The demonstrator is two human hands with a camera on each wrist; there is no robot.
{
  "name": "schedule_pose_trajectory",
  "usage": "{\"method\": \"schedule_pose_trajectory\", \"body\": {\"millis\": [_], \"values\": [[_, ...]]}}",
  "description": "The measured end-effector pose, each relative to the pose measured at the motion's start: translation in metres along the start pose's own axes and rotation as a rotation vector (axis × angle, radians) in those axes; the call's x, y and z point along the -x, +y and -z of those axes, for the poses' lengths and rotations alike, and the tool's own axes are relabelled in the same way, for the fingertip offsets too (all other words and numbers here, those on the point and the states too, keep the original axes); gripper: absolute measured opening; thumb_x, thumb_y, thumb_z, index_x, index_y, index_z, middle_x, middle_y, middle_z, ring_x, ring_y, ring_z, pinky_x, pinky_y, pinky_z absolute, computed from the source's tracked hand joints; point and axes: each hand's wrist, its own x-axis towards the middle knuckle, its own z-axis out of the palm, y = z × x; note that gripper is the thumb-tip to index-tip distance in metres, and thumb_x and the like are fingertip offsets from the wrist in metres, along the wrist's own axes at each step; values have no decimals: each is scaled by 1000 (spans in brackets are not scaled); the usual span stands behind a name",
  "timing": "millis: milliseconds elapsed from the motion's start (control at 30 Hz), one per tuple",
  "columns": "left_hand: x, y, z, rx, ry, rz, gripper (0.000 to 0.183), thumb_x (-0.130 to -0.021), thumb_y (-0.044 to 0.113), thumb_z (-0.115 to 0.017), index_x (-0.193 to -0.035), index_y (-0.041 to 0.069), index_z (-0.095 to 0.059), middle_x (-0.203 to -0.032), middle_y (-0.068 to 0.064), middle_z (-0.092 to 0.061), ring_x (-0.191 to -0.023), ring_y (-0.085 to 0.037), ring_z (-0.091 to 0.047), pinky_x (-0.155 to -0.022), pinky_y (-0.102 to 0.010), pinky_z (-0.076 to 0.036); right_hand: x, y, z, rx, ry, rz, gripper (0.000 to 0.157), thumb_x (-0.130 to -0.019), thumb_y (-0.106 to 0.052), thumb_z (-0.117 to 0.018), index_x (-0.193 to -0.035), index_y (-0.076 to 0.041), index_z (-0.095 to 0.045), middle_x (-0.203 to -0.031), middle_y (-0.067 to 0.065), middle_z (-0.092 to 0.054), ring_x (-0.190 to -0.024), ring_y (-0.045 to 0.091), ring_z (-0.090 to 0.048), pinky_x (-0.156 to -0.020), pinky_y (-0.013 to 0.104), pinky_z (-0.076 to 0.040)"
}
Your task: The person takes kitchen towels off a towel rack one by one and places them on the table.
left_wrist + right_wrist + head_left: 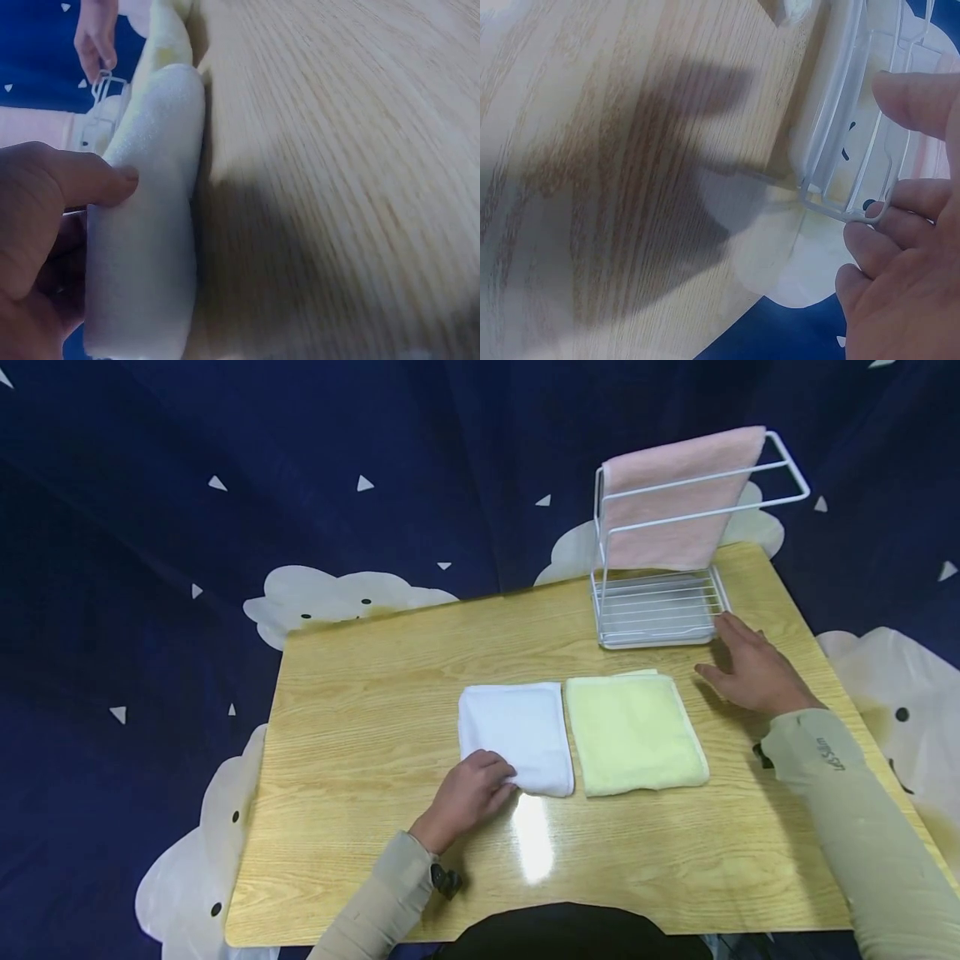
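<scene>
left hand pinches white square fabric towel — likely soft, light; grip folded edge — right hand loosely spread, empty.

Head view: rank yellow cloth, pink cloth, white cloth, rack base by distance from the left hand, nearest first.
From the left hand:
1. White cloth: pinched in that hand.
2. Yellow cloth: just right of the white one.
3. Rack base: beyond the yellow cloth, toward the table's far edge.
4. Pink cloth: farthest, hanging above the base.
</scene>
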Motion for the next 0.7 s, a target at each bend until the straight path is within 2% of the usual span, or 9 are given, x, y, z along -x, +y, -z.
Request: {"method": "schedule_pose_trajectory", "body": {"millis": [233,500,700], "values": [[3,0,-4,0,-41,10,13,-82,12,-84,-92,8,-76,-94,-3,-70,-88,-18,-65,-79,-28,-54,0,0,0,-7,-14,-26,91,-101,-44,-55,-160,-1,-1,-165,22,4,-148,48,-3,-116,62,-6],[5,0,-8,-11,-155,56,16,-83,16,-84,-95,10,-78,-97,-1,-68,-92,-17,-63,-83,-28,-52,0,-1,0,-17,-10,-21,91,-101,-43,-56,-160,-1,-1,-165,22,4,-148,48,-2,-115,63,-6],[6,0,-9,2,-171,51,16,-82,16,-85,-95,11,-78,-96,-1,-66,-91,-17,-61,-83,-29,-52,-1,0,-1,-13,-11,-27,91,-101,-44,-56,-160,-1,-2,-165,23,3,-147,50,-4,-114,64,-7]]}}
